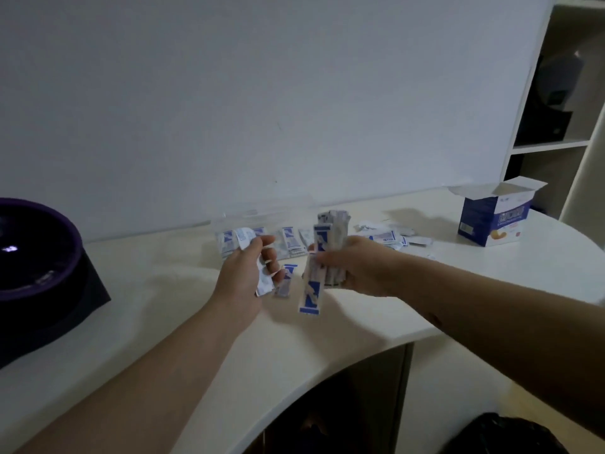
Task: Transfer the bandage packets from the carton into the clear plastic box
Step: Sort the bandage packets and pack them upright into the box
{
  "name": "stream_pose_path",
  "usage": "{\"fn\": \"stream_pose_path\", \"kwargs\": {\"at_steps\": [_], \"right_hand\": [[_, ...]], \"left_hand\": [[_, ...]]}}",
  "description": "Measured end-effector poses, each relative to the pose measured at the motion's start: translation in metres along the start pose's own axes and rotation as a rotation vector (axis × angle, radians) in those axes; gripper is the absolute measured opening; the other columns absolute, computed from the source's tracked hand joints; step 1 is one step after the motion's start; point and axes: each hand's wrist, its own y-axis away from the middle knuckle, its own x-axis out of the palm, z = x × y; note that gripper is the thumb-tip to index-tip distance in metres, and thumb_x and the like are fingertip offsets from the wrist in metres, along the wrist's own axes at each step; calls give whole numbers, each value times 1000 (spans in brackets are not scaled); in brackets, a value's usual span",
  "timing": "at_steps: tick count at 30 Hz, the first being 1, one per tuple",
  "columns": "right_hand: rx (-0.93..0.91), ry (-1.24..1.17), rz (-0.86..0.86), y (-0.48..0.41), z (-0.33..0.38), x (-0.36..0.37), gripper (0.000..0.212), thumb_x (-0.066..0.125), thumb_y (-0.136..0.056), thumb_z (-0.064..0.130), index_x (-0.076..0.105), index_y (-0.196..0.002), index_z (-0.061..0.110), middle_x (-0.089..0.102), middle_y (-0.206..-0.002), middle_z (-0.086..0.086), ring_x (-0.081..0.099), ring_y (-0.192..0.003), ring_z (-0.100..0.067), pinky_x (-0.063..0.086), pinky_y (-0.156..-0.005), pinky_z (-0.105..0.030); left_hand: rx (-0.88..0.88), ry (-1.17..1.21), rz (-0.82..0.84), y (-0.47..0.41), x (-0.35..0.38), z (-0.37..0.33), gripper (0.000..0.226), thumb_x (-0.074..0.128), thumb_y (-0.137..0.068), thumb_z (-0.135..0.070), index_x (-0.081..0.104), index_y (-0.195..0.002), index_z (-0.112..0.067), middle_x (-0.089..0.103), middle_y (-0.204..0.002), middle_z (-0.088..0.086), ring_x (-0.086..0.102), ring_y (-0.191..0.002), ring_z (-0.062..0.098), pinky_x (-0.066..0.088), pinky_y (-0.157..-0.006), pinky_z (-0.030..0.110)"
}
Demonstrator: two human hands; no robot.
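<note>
My right hand grips a thick upright bundle of white-and-blue bandage packets; one packet hangs loose below the bundle. My left hand holds a few packets just left of it, and another packet shows between the hands. Behind both hands the clear plastic box stands against the wall with several packets upright inside. The blue-and-white carton stands open at the right of the white table. More packets lie loose on the table between box and carton.
A dark round purple-rimmed bowl on a black base takes up the table's left side. A white shelf unit stands at the far right. The table's front edge curves inward below my right arm, with a dark object on the floor.
</note>
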Motion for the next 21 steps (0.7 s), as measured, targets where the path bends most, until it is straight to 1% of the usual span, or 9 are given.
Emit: {"fn": "stream_pose_path", "kwargs": {"at_steps": [2, 3, 5, 7, 10, 11, 14, 18, 21], "right_hand": [[43, 17, 48, -15, 3, 2, 19, 60, -88, 3, 57, -106, -1, 64, -114, -21, 63, -104, -33, 52, -91, -44], [52, 49, 52, -21, 3, 4, 21, 62, -87, 4, 57, -107, -3, 63, -116, -23, 62, -106, -34, 50, -94, -46], [58, 190, 30, -32, 5, 11, 28, 68, -83, 8, 58, -106, -3, 64, -115, -23, 63, -105, -34, 51, -94, -47], [48, 381, 32, -39, 7, 15, 42, 73, -80, 17, 56, -114, 0, 66, -107, -18, 66, -98, -29, 54, -88, -43], [32, 514, 27, -45, 10, 11, 44, 68, -85, 23, 56, -124, 6, 63, -88, -5, 63, -77, -15, 57, -67, -23], [36, 534, 21, -49, 9, 8, 44, 68, -86, 22, 56, -125, 7, 63, -89, -5, 63, -78, -15, 57, -70, -24], [57, 574, 48, -59, 7, 2, 49, 70, -83, 20, 54, -129, 13, 64, -104, -8, 66, -91, -21, 56, -85, -33], [-11, 713, 74, -66, 10, -11, 54, 76, -76, 14, 57, -126, 17, 63, -109, -5, 64, -97, -24, 54, -89, -37], [24, 671, 166, -73, 13, -18, 59, 79, -71, 10, 56, -126, 16, 62, -114, -8, 64, -101, -27, 53, -91, -42]], "left_hand": [[45, -85, -10, -2, -2, -3, 27, 36, -102, -17, 57, -85, -14, 45, -56, -5, 33, -35, 4, 35, -40, 17], [86, -187, -19, -4, -4, -3, 26, 37, -101, -17, 57, -84, -14, 45, -58, -5, 31, -36, 3, 33, -40, 18], [178, -411, -24, -9, -8, -4, 25, 39, -100, -17, 58, -84, -15, 45, -63, -2, 31, -37, 3, 30, -44, 22], [228, -533, -30, -13, -11, -6, 24, 42, -99, -18, 61, -85, -18, 46, -66, -2, 32, -38, 4, 29, -48, 24], [248, -580, -51, -17, -17, -8, 23, 43, -98, -18, 62, -85, -20, 47, -67, -3, 32, -40, 5, 30, -50, 24], [244, -586, -55, -18, -18, -8, 23, 43, -97, -18, 62, -85, -21, 47, -67, -3, 33, -41, 5, 31, -50, 24], [235, -588, -65, -21, -22, -7, 24, 43, -98, -18, 62, -84, -21, 49, -69, -2, 34, -47, 8, 32, -51, 24], [241, -581, -59, -23, -23, -5, 26, 43, -99, -18, 63, -81, -22, 49, -68, -2, 35, -45, 5, 33, -52, 25], [243, -580, -66, -26, -24, -5, 26, 44, -98, -17, 63, -81, -21, 49, -66, -3, 33, -41, 4, 32, -51, 26]]}}
